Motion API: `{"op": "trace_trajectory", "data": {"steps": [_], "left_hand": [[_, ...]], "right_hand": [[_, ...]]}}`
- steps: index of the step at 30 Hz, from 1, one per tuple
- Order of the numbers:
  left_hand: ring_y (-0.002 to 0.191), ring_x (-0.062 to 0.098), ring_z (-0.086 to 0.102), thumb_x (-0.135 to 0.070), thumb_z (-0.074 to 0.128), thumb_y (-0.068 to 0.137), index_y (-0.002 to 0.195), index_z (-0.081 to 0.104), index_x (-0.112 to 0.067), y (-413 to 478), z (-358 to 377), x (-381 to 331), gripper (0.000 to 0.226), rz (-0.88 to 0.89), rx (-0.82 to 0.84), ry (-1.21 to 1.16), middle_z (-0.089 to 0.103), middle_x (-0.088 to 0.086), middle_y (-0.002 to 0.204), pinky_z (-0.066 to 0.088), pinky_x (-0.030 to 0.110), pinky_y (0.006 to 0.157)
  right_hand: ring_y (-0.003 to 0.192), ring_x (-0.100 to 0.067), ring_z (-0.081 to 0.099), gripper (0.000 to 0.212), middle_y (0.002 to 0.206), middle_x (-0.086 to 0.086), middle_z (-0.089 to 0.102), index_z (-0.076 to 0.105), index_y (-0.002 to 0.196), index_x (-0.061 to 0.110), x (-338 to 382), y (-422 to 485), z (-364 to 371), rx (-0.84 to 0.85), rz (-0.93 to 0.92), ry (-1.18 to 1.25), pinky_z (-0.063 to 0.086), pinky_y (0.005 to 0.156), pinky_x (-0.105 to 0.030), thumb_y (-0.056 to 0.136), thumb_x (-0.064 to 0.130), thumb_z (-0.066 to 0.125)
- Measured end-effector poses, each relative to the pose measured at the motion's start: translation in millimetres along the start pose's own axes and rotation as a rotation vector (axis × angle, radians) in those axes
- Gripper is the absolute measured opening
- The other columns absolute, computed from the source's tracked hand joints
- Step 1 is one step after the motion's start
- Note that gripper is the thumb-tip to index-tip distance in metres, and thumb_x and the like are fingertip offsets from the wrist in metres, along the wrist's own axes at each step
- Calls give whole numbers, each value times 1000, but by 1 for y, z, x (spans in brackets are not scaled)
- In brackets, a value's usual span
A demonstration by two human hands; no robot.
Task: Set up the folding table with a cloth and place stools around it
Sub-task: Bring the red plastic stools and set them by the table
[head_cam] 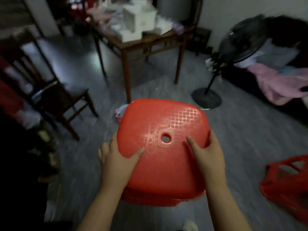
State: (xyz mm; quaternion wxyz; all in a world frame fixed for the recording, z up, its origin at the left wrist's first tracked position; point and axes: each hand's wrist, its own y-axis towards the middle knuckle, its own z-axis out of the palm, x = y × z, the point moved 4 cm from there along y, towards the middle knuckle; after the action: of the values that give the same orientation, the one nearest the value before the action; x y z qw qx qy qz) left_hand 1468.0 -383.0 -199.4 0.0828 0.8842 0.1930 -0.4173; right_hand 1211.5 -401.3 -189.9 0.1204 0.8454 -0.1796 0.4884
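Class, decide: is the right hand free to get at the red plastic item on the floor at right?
Probably not yet: the right hand grips the red stool. The floor towards the red plastic item looks bare; only that grip hinders.

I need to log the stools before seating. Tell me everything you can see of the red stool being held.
The red stool looks like glossy moulded plastic. Its seat, seen from above, is a rounded square with a round hole in a raised central square, embossed marks beside it and small flower shapes toward the far right corner. The left hand grips its left edge, the right hand its right edge, thumbs on top. A second red rim beneath suggests another stool nested under it.
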Motion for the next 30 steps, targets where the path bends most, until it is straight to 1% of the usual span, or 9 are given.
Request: {"op": "trace_trajectory", "data": {"steps": [3, 6, 7, 10, 14, 16, 18, 26, 30], "left_hand": [[123, 29, 30, -55, 75, 60, 142, 35, -24, 10, 32, -104, 96, 196, 14, -34, 41, 8, 117, 31, 43, 103], [127, 29, 28, -59, 72, 61, 142, 34, -24, 9, 70, -185, 96, 307, 42, -44, 40, 12, 125, 32, 47, 104], [127, 27, 28, -60, 71, 61, 142, 33, -23, 8, 84, -209, 97, 335, 54, -51, 40, 10, 124, 32, 48, 104], [127, 22, 26, -61, 70, 63, 144, 29, -25, 1, 130, -274, 98, 397, 81, -95, 37, 5, 124, 33, 48, 103], [127, 21, 29, -59, 70, 64, 143, 30, -28, -3, 197, -342, 94, 458, 135, -149, 35, 0, 122, 35, 48, 98], [127, 20, 28, -59, 70, 64, 141, 32, -27, 0, 235, -367, 92, 479, 184, -149, 37, 1, 122, 36, 47, 97], [125, 21, 29, -60, 70, 62, 139, 37, -25, 7, 275, -391, 91, 509, 226, -166, 40, 1, 119, 37, 45, 95], [124, 24, 30, -57, 72, 65, 140, 37, -13, 65, 449, -482, 93, 540, 472, -139, 43, 7, 120, 34, 40, 99], [117, 23, 35, -57, 73, 64, 137, 43, -13, 107, 529, -533, 90, 545, 580, -142, 39, 0, 106, 35, 38, 97]], "right_hand": [[98, 1, 46, 66, 105, 19, 47, 45, 133, 28, 17, 42, -84, -183, -43, 46, 34, 83, -21, 75, 45, 71], [116, -9, 50, 78, 129, 10, 52, 37, 140, 26, 16, 81, -153, -301, -50, 48, 34, 88, -22, 74, 51, 69], [119, -10, 49, 80, 134, 8, 50, 36, 142, 26, 13, 94, -175, -335, -53, 50, 34, 89, -23, 73, 53, 69], [118, -7, 49, 78, 135, 10, 50, 36, 141, 30, 0, 132, -235, -413, -51, 79, 34, 88, -24, 74, 54, 68], [124, -7, 45, 81, 141, 10, 45, 32, 144, 30, -26, 173, -299, -521, -17, 71, 33, 93, -24, 75, 55, 66], [131, -10, 41, 85, 146, 7, 41, 29, 146, 27, -43, 190, -322, -577, 24, 39, 32, 101, -27, 75, 56, 65], [132, -15, 40, 85, 147, 4, 41, 30, 146, 25, -60, 211, -341, -630, 68, 2, 32, 105, -31, 75, 56, 64], [130, -18, 44, 77, 144, 2, 46, 34, 145, 22, -122, 344, -387, -732, 279, -134, 35, 102, -33, 80, 57, 59], [128, -23, 46, 71, 143, -2, 47, 37, 143, 19, -142, 426, -408, -744, 392, -149, 35, 102, -35, 83, 48, 60]]}}
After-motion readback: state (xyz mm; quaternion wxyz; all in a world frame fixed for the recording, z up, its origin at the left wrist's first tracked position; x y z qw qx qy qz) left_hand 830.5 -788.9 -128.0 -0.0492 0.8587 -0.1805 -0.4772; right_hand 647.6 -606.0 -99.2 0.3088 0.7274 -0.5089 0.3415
